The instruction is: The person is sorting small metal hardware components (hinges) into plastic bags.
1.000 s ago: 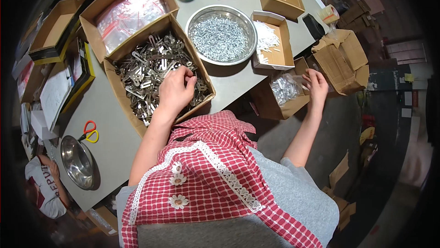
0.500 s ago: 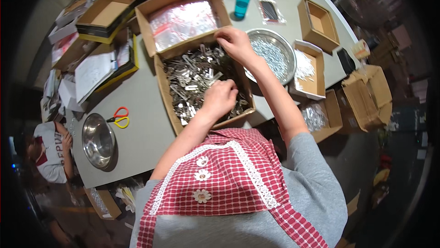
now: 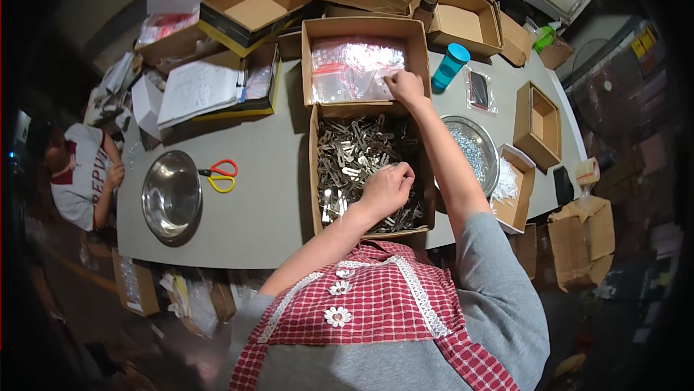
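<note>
The left hand is over the metal clips heaped in the near cardboard box, its fingers curled together; whether they grip a clip I cannot tell; the right hand is over the clear plastic bags in the far box, its fingers bent inward, and I cannot tell whether they pinch a bag. On the grey desk, a steel bowl of small metal pieces and a teal cup stand to the right of the boxes; scissors lie to the left, beside another steel bowl.
</note>
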Available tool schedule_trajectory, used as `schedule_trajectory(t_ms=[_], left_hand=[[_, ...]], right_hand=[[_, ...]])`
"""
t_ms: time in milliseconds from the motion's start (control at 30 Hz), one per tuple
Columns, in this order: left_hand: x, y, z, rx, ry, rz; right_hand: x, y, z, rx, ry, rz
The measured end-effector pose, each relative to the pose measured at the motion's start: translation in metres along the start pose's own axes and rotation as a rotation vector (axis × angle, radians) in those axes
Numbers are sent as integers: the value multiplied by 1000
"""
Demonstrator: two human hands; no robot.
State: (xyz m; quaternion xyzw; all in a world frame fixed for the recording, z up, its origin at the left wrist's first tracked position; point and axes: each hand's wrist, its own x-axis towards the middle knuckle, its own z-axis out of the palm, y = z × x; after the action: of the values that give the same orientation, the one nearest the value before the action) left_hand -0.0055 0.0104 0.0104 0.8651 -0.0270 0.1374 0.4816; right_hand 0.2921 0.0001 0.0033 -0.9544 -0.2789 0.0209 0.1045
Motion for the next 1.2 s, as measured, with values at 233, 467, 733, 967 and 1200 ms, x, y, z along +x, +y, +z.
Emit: schedule_trajectory(t_ms=[233,467,733,967,1200], left_hand=[[5,10,-2,-134,99,-185],[11,-7,2,-554,110,-288],[17,-1,-21,-762,321,-99],[9,19,-21,-359,313,-39],[3,19,-20,-133,299,118]], right_hand=[[-22,59,12,604,345,-154],[-155,-1,-84,1441,227,-67],[-252,-27,-71,1191,-92,35],[-268,-35,-95,835,105,-132],[-279,-14,-87,876,-84,15]])
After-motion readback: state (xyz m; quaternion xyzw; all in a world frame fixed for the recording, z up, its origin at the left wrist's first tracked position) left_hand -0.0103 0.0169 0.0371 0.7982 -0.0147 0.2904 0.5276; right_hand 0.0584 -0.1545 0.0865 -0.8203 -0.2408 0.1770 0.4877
